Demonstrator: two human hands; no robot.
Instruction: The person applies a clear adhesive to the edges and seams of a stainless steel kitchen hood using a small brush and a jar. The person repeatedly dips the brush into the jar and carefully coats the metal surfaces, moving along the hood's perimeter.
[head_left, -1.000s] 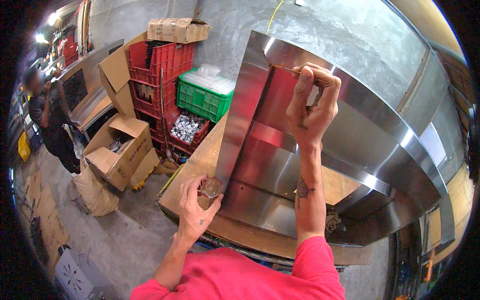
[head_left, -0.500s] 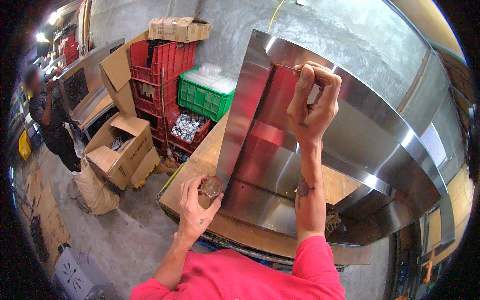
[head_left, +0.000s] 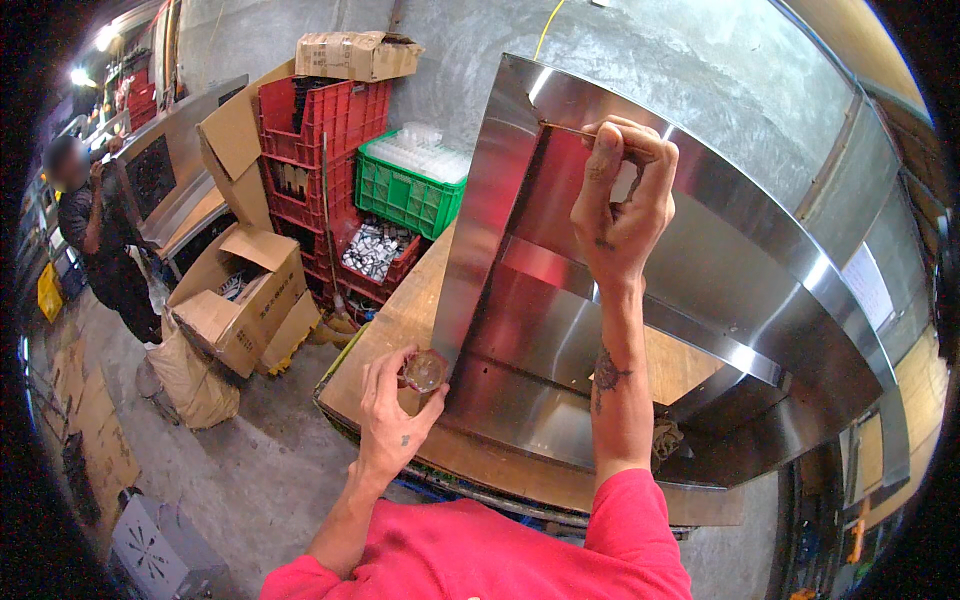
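Note:
A large polished steel housing (head_left: 545, 415) with an open middle rests on a wooden tabletop in front of me. My right hand (head_left: 628, 205) reaches over it, fingers pinched round a thin stick (head_left: 568, 129). The stick's tip touches or nearly touches the inner upper-left corner of the steel; how fine its end is cannot be made out. Down at the near left edge of the housing, my left hand (head_left: 388, 412) wraps round a small faceted glass cup (head_left: 426, 371). The cup appears to have a little brownish matter inside.
Behind the table's left side stand stacked red crates (head_left: 325, 120) and a green crate (head_left: 410, 188) of clear plastic items. Open cardboard boxes (head_left: 240, 300) and a pale sack (head_left: 195, 385) are on the floor. Another person (head_left: 95, 240) stands far left; a grey wall rises behind.

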